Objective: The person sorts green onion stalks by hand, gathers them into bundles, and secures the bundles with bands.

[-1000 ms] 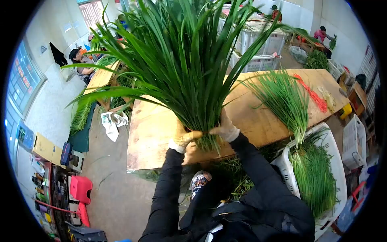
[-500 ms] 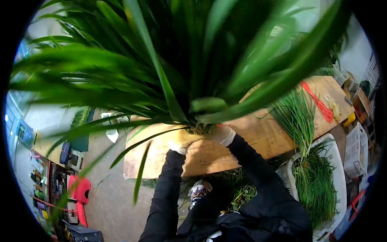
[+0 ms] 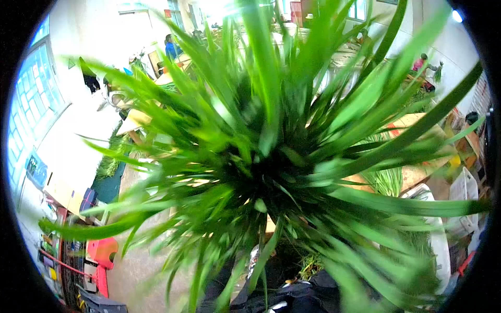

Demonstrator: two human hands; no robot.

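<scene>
A large bunch of long, flat green leaves (image 3: 271,172), like garlic chives, fills the middle of the head view. Its leaf tips fan out in all directions towards the camera, and several are blurred. Both my left hand and my right hand are hidden behind the leaves, as are the forearms. The base of the bunch is hidden too. Behind it on the right, part of the wooden table (image 3: 415,177) shows, with a smaller pile of thin green stalks (image 3: 387,180) lying on it.
To the right of the table stands a white plastic crate (image 3: 443,255) with greens, partly covered by leaves. Another white crate (image 3: 462,211) is farther right. At left are a red plastic seat (image 3: 100,251) and cluttered shelves. Other people, one in blue (image 3: 171,48), are in the background.
The bunch has swung from leaning away to pointing its leaf tips at the camera. My gloved hands, seen around its base before, are now covered. More of the room shows behind.
</scene>
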